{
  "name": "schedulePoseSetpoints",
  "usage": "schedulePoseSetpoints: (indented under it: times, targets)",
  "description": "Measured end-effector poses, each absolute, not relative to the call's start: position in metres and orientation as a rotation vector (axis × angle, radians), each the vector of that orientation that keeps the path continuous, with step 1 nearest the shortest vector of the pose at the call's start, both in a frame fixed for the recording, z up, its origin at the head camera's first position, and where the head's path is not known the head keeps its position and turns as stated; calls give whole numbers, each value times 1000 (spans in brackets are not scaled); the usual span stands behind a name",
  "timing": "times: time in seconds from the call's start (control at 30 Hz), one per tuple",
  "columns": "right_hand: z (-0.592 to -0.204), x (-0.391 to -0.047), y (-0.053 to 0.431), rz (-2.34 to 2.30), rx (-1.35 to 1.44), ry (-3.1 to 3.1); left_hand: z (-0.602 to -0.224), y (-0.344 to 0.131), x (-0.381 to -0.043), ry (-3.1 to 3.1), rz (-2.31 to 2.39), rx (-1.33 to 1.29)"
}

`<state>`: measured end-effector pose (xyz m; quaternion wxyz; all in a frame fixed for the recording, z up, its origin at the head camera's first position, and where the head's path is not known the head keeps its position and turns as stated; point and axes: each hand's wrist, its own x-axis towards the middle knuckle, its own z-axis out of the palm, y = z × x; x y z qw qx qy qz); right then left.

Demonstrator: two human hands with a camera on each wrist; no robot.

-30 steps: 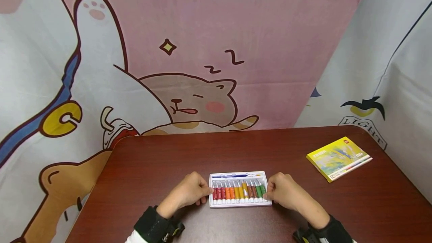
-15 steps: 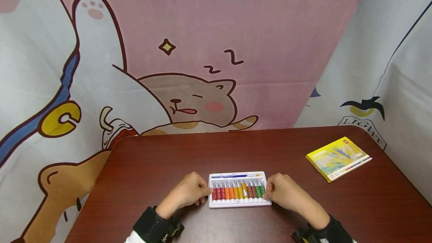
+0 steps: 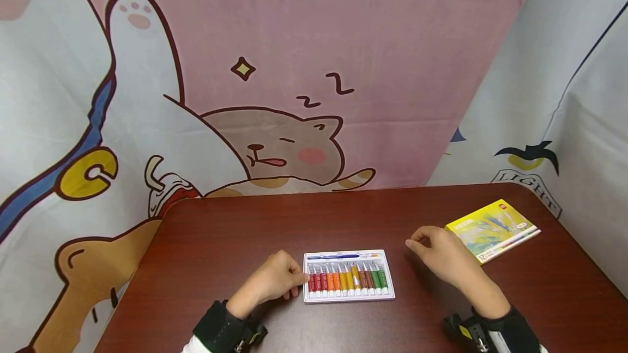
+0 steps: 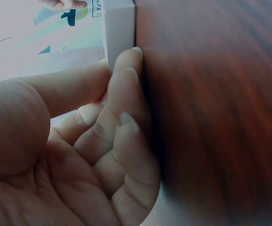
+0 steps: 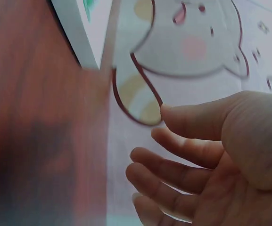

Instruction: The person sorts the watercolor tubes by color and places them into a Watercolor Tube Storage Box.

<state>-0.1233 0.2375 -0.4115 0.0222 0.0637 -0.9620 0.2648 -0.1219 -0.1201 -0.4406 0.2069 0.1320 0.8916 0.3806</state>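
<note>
A white tray (image 3: 350, 298) of paint tubes (image 3: 343, 279) lies on the table, the tubes lined up in a row from red through orange, yellow and brown to green. Along the tray's far side rests a blue paintbrush (image 3: 338, 256). My left hand (image 3: 277, 277) pinches the tray's left edge between thumb and fingers; in the left wrist view the thumb sits at the tray's white side wall (image 4: 119, 30). My right hand (image 3: 441, 255) is off to the tray's right, above the table, fingers loosely bent and holding nothing. It overlaps the near left corner of a yellow box (image 3: 495, 227).
The dark reddish-brown table (image 3: 235, 227) reaches back to a wall cloth (image 3: 392, 70) printed with cartoon animals. The yellow box lies at an angle near the table's right side. Each wrist wears a black strap (image 3: 223, 323).
My right hand has let go of the tray's right edge and moved right and away from me, toward the yellow box. The left hand and the tray have stayed in place.
</note>
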Motion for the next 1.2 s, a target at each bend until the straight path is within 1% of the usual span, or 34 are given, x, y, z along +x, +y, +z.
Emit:
schedulePoseSetpoints:
  times: [0.23,0.5,0.63,0.87,1.2]
  targets:
    - [-403,-131,281,818,81,-3051,-439,-120,-122,2486,1053,372]
    - [-406,-134,325,647,-193,-3273,-438,-120,-122,2494,1039,379]
    - [-410,-133,339,568,-251,-3301,-439,-120,-122,2494,1042,378]
    - [-418,-135,352,507,-200,-3372,-440,-120,-122,2486,1056,371]
    - [-422,-135,343,453,-303,-3438,-441,-121,-122,2490,1050,366]
